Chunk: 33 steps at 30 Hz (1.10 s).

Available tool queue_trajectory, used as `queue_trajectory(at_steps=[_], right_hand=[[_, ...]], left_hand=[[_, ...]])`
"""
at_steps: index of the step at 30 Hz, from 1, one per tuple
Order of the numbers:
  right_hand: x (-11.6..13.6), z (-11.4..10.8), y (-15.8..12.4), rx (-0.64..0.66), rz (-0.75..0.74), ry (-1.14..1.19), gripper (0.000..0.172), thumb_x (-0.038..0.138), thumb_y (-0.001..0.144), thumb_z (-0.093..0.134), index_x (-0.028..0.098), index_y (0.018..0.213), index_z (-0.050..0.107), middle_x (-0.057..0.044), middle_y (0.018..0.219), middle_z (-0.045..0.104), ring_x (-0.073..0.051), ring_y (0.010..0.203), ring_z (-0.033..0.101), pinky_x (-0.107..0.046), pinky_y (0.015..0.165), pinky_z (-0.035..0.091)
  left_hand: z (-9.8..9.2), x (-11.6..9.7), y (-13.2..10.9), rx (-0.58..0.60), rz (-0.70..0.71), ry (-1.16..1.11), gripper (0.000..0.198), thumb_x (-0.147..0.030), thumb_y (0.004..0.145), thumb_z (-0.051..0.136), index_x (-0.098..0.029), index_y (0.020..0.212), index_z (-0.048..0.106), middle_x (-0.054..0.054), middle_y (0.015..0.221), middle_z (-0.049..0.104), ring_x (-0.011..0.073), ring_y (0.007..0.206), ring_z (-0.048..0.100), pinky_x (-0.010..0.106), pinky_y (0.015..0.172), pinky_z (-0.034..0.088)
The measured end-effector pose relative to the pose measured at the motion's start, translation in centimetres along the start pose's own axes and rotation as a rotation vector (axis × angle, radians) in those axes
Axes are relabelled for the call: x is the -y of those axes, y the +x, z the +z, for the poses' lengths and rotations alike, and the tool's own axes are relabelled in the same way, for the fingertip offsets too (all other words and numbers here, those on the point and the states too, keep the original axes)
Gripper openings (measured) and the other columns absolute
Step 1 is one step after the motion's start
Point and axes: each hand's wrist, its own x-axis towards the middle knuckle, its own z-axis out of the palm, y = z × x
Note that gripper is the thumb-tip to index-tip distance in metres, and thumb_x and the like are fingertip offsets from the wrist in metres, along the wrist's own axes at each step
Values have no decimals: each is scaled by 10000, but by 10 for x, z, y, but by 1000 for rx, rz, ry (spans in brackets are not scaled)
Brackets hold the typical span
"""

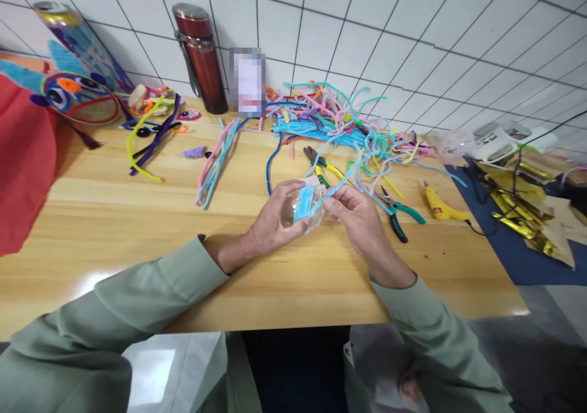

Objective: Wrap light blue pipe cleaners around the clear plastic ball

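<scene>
A clear, round plastic piece (288,211) with light blue pipe cleaner strips (303,203) laid side by side across it sits in my left hand (271,220). The fingers and thumb of that hand wrap round its left side. My right hand (355,220) is at the right edge of the piece, thumb and forefinger pinched on a light blue pipe cleaner (342,182). This strand runs up and right towards the pile. The underside of the clear piece is hidden by my hands.
Behind lies a tangled pile of pipe cleaners (321,129). Pliers (330,165), green-handled pliers (398,211) and a yellow glue gun (443,206) lie near my right hand. A red flask (202,65) and a blurred phone (249,86) stand by the wall. Loose strands (217,162) lie left.
</scene>
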Motion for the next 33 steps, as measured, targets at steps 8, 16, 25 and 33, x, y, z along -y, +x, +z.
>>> queue_trajectory(at_steps=[8, 16, 25, 33], right_hand=[[4, 5, 5, 1, -15, -3, 351, 531, 861, 832, 250, 799, 631, 37, 704, 583, -149, 663, 524, -310, 639, 485], [-1, 6, 14, 29, -23, -30, 402, 579, 847, 837, 252, 790, 610, 40, 692, 582, -142, 637, 505, -304, 607, 454], [-1, 7, 14, 29, -26, -21, 370, 530, 844, 861, 245, 784, 633, 46, 690, 592, -136, 635, 520, -302, 629, 469], [-4, 7, 14, 7, -20, -35, 360, 538, 836, 869, 239, 818, 668, 29, 734, 647, -138, 651, 547, -301, 626, 477]], left_hand=[[2, 0, 1, -1, 59, 18, 654, -301, 955, 773, -268, 1545, 493, 175, 1548, 583, 350, 1487, 584, 591, 1246, 517], [2, 3, 2, -2, 99, 55, 667, -295, 938, 782, -281, 1537, 490, 162, 1532, 608, 355, 1461, 607, 612, 1239, 516], [1, 3, 2, 6, 117, 71, 678, -307, 955, 783, -288, 1553, 465, 170, 1543, 596, 350, 1478, 595, 607, 1240, 520], [2, 2, 1, -5, 116, 76, 672, -343, 979, 758, -289, 1583, 467, 160, 1552, 600, 337, 1471, 595, 577, 1249, 519]])
